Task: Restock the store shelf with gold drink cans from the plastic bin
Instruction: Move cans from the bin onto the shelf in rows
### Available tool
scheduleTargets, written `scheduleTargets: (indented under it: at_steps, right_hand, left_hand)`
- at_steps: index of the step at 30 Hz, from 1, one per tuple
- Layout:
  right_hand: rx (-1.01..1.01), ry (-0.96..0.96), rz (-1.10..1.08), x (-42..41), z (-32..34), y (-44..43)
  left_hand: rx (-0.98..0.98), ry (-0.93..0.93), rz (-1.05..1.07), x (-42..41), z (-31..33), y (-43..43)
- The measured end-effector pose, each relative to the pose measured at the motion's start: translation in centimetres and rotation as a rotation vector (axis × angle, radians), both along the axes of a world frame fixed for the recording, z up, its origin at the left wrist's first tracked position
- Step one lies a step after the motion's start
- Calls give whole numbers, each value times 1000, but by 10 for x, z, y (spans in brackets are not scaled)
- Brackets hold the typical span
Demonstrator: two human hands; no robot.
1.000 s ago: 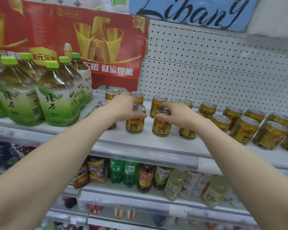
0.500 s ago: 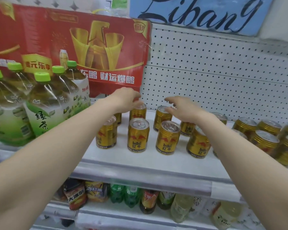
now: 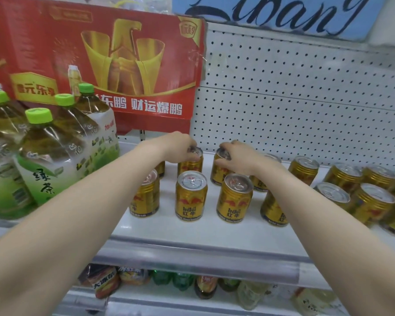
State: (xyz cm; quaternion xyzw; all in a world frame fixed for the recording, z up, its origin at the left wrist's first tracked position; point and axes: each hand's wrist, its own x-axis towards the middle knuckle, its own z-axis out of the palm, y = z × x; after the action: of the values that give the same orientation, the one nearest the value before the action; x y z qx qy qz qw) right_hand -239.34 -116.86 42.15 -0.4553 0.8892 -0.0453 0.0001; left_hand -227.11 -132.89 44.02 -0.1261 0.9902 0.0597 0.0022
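Nearest the shelf [image 3: 192, 233] lip, two gold cans [image 3: 191, 196] face labels out, as display fronts. Behind them I have my left hand [image 3: 179, 147] clamped over one back-row can [image 3: 190, 161] and my right hand [image 3: 238, 155] over its neighbour [image 3: 219, 172], top grips, probably to straighten the rows. No plastic bin is visible.

The Red Bull cans [image 3: 191, 195] just below the left hand [image 3: 178, 147] are gold with red bulls and silver tops. Left of that hand, the green tea bottles [image 3: 55, 153] have lime-green caps. Above it hangs a red and gold poster [image 3: 96, 62]. Beyond the right hand [image 3: 238, 156], the white pegboard [image 3: 294, 106] is black-dotted.
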Motion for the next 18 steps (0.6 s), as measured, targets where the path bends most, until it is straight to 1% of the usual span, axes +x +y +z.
scheduleTargets:
  at_steps: [2,4,6,8,9,11,13,18]
  right_hand:
    - [11,8,-2,2,3,-1]
    - [-41,49,17,5,9,-4]
    - [-129,80,81,14,16,-11]
    - [-187,28,155,27,21,-23]
    - [-188,-18,178,34,22,-29]
    - [-137,-54,194,44,16,-43]
    - [-86,-39,186,44,7,-54]
    - [-102,-37,165,43,2,-58]
  left_hand:
    - [41,25,14,7,2,-1]
    - [58,118,44,19,6,-7]
    - [-21,205,106,31,6,-20]
    - [-99,189,176,43,2,-30]
    - [-100,163,198,47,-1,-33]
    - [-63,131,219,53,-9,-38]
    - [-32,133,219,57,-14,-41]
    - [36,104,189,61,-10,-40]
